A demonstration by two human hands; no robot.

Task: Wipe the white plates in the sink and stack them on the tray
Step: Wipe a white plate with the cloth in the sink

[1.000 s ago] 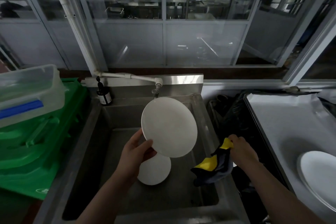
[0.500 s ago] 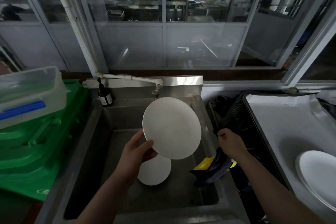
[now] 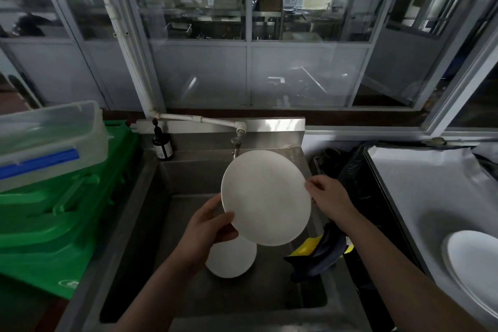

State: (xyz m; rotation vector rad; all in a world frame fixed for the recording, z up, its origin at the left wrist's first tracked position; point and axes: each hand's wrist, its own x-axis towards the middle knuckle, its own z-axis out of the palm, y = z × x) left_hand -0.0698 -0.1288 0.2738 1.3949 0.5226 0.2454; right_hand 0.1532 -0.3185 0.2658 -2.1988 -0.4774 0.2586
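The small dark bottle (image 3: 162,144) at the back corner of the stainless steel sink (image 3: 151,197) has a pale label whose print is too small for me to read. My left hand (image 3: 208,232) grips the lower-left rim of the round white plate (image 3: 265,197) held tilted above the basin, over a second white plate (image 3: 231,259) lying on the sink floor. My right hand (image 3: 327,198) has let go of the yellow and dark blue cloth (image 3: 318,255), now draped over the sink's right edge, and pinches the plate's right rim, while a stack of white plates (image 3: 474,269) sits on the grey tray (image 3: 420,186) to my right.
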